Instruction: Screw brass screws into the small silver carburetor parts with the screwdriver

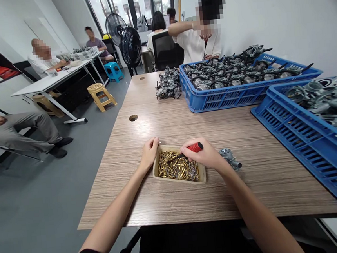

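Observation:
A shallow beige tray of small brass-coloured and silvery metal parts sits on the table before me. My right hand is closed round a screwdriver with a red and black handle, its shaft slanting down left over the brass parts. At the tray's far left corner, my left hand is closed, thumb and fingers pressed together; what it pinches is too small to make out. Just right of my right wrist, partly hidden by it, a grey metal carburetor lies on the wood-grain table.
A blue crate full of carburetors stands at the back, with more carburetors piled left of it. Another blue crate of metal bodies fills the right side. Across the table a person works. A round cable hole pierces the tabletop.

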Motion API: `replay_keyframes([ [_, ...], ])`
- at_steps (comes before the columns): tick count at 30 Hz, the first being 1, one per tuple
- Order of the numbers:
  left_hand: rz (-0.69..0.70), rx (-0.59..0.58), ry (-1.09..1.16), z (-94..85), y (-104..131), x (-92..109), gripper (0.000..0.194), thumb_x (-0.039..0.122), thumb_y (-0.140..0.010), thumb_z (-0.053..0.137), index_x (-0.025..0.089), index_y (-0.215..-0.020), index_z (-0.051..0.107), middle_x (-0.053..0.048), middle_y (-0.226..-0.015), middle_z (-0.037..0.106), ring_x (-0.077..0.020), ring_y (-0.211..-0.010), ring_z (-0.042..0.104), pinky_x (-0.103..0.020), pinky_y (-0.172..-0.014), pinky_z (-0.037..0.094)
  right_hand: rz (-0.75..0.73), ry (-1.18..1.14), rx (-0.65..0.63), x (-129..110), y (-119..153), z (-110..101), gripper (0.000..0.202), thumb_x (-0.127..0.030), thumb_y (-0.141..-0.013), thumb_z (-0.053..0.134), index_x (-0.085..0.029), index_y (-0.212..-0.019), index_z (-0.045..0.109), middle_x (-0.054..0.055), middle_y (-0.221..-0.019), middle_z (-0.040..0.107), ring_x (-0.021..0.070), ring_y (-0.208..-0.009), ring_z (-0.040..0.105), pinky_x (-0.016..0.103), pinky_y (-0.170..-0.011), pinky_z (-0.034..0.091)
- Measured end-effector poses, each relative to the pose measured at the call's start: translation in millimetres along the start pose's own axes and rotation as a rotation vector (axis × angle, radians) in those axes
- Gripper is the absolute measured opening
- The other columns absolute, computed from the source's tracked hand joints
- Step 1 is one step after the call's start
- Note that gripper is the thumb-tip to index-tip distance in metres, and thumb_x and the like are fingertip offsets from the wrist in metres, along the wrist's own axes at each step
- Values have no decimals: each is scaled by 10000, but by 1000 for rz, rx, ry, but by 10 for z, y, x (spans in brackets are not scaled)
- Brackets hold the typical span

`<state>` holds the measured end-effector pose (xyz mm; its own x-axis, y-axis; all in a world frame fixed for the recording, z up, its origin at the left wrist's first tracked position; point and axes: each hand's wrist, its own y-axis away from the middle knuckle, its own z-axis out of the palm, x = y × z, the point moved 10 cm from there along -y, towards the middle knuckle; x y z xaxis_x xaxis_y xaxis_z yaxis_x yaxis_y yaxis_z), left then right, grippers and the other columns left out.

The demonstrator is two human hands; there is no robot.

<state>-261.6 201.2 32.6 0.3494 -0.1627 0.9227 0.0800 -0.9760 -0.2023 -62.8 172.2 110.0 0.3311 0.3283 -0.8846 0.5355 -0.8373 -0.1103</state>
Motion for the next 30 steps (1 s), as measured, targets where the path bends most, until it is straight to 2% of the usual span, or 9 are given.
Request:
replay_keyframes([
  [3,-7,3,-9,-2,2,-4,456,546,-988,447,209,-682,423,32,-640,428,-146,-646,430,-269,-630,335,-46,20,14,-43,-11,0,267,-359,-905,605,-178,-792,764,12,-685,697,138,-623,603,268,-644,462],
  [6,3,-2,0,-1,8,25,453,533,-996,446,210,-681,402,35,-642,403,-142,-640,411,-271,-624,321,-75,61,70,-79,-8,-55,238,-334,-894,619,-186,-783,770,13,-691,707,152,-669,626,278,-702,471],
  [12,2,-2,-24,-9,12,66,458,533,-998,437,210,-675,395,33,-637,396,-144,-639,394,-272,-619,306,25,14,251,72,45,-312,360,-403,-921,582,-168,-704,748,4,-502,584,150,-520,539,278,-558,407],
  [16,6,-3,-26,-8,9,69,453,526,-1001,431,210,-679,399,33,-638,399,-146,-641,398,-274,-621,306,32,1,337,111,65,-452,389,-421,-892,604,-180,-602,702,25,-497,572,158,-522,532,282,-537,393],
  [19,5,-8,-17,-3,9,63,452,527,-1000,432,212,-679,399,33,-636,399,-148,-641,403,-275,-624,311,27,40,312,110,39,-430,386,-395,-887,590,-179,-582,686,18,-504,579,147,-508,521,276,-532,382],
  [23,0,-6,-22,-4,8,44,450,533,-994,438,210,-681,417,31,-639,422,-150,-649,423,-274,-635,326,103,10,183,221,-15,-267,367,-396,-906,569,-168,-658,715,-24,-424,523,124,-419,477,255,-489,362],
  [30,-5,0,-27,-5,-4,11,460,551,-978,444,211,-670,413,31,-631,419,-149,-644,416,-271,-628,321,129,-45,88,227,-37,-134,375,-440,-920,592,-153,-736,747,-4,-462,612,116,-442,518,230,-509,381],
])
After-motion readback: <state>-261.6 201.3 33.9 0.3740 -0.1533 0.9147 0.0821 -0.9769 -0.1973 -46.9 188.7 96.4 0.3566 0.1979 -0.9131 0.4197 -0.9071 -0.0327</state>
